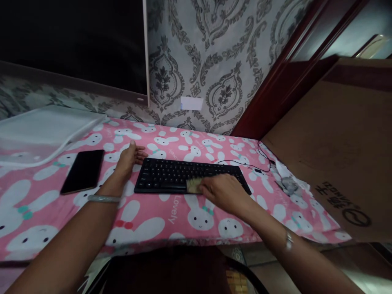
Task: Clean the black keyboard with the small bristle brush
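A black keyboard (171,173) lies flat on a pink cloth (171,228) printed with white rabbits. Beside its upper left corner is my left hand (130,159), fingers stretched out and a little apart, with nothing held. Its fingertips come close to the keyboard's edge; whether they touch it I cannot tell. My right hand (222,190) is over the right part of the keyboard, fingers closed on a small tan brush (194,185). Slightly blurred, the brush lies across the lower keys, right of the space bar, and its bristle edge faces the upper rows.
A dark tablet (83,171) lies to the left, near a translucent white-edged cover (45,130). Above hangs a large black screen (76,41). At the right a thin cable (263,153) runs near crumpled plastic (289,185), beside a big cardboard box (343,143).
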### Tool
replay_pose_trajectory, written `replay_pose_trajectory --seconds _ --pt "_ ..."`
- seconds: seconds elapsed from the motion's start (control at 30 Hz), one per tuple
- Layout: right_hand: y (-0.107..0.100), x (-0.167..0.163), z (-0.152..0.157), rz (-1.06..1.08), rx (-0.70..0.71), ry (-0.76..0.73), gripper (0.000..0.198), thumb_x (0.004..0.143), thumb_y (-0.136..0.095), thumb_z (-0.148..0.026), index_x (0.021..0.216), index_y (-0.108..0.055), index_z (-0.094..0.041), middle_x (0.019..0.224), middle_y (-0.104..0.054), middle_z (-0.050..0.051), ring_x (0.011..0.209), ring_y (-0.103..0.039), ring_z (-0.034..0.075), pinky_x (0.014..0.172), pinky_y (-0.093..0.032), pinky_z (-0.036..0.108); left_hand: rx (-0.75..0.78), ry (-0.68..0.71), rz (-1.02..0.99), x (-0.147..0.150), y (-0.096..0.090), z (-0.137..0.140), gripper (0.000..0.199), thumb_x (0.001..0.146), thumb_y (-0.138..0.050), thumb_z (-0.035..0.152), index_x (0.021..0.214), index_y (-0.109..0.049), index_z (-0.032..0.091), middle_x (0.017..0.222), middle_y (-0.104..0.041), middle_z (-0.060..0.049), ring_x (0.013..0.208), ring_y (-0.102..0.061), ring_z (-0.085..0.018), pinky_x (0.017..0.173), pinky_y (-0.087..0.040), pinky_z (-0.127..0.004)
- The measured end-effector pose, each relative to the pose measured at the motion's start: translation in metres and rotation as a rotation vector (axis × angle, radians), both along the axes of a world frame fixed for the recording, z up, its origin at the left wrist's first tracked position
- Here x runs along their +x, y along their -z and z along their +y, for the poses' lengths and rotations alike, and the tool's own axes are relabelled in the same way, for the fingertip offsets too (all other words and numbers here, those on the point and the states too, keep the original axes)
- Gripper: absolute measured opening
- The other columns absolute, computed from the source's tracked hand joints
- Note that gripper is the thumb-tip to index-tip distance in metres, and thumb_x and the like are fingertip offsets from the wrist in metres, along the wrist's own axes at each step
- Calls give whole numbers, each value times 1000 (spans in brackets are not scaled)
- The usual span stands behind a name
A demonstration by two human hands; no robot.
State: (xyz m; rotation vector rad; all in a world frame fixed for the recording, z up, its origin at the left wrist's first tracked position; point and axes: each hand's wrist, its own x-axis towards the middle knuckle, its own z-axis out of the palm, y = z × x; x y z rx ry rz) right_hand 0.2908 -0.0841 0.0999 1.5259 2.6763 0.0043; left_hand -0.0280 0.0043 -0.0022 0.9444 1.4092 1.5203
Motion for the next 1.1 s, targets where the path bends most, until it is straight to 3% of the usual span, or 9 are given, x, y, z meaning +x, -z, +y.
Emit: replay_pose_trajectory --seconds 0.1,0.17,0.3,0.4,0.5,0.7,0.9,1.0,1.1 --pt "-19 19 -24 45 -102 -31 23 93 -54 -31 81 -73 -24 72 -73 1 65 -63 16 58 -28 27 -6 -3 1 1 0 1 70 76 -42 77 90 -66 13 70 -67 -10 56 -59 -17 50 -44 -25" --pt "-25 30 -17 92 -52 42 24 94 -53 -32 86 -74 -25 75 -74 1 67 -63 16 58 -29 27 -4 -4 1 2 -1 1 68 77 -42 76 90 -66 13 71 -67 -9 57 -60 -17 50 -44 -25" --pt "-9 41 31 120 203 244 30 99 -46 -33 110 -71 -24 93 -76 7 81 -67 21 62 -32 28 -14 -2 9 3 -4 -1 63 84 -37 70 90 -64 14 71 -66 -7 59 -60 -15 54 -45 -25" --pt "10 46 50 36 208 243 31 100 -44 -31 111 -71 -21 97 -75 9 85 -67 22 64 -34 28 -28 9 17 2 -6 -3 63 87 -33 68 94 -63 14 74 -66 -6 59 -59 -13 56 -47 -26" --pt "14 55 29 -24 98 172 27 97 -48 -28 103 -73 -21 93 -76 8 83 -67 21 65 -34 28 -34 8 20 2 -6 -2 60 87 -33 66 90 -64 15 72 -67 -7 60 -60 -15 55 -47 -26" --pt "-15 92 -27 42 -47 68 23 94 -52 -27 93 -75 -26 79 -75 2 68 -64 15 60 -32 26 -45 11 39 1 -4 3 61 82 -38 69 91 -67 16 74 -69 -8 60 -60 -17 53 -47 -25" --pt "-2 107 33 138 214 373 31 98 -47 -32 114 -73 -25 102 -77 6 87 -69 21 67 -40 27 -68 9 58 0 -9 2 68 76 -42 76 93 -65 14 76 -68 -8 61 -62 -17 55 -48 -25" --pt "15 103 54 90 224 401 33 98 -46 -31 117 -71 -23 107 -76 8 92 -69 22 69 -40 28 -78 0 61 1 -11 2 69 75 -41 77 91 -65 14 74 -67 -7 60 -61 -17 55 -48 -26" --pt "20 105 40 4 154 353 30 96 -49 -29 111 -74 -22 99 -77 8 86 -68 21 67 -38 28 -80 0 62 1 -11 2 68 74 -43 77 92 -65 15 75 -68 -7 61 -62 -17 55 -48 -26"
